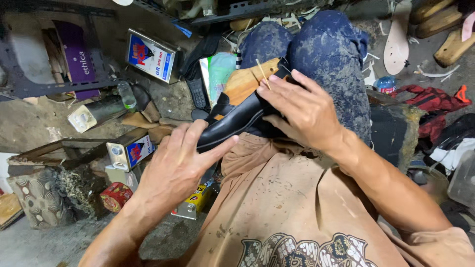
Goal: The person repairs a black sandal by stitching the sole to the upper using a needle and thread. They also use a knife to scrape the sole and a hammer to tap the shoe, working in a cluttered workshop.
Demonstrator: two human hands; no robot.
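Head view — shoe (232, 121) between hands

**Even overhead light, sharp centre, stretched edges**

Bright, flat light from above; skin on left hand (173, 165) and right hand (302, 111) evenly lit. Soft sheen along the black shoe (232, 123) upper, no harsh glare. Shadows short and diffuse, deepest under the metal frame (44, 84) upper left. Centre crisp; slight softness on the forearms. Wide-angle stretch toward corners. Floor (34, 242) bottom left dimmer.
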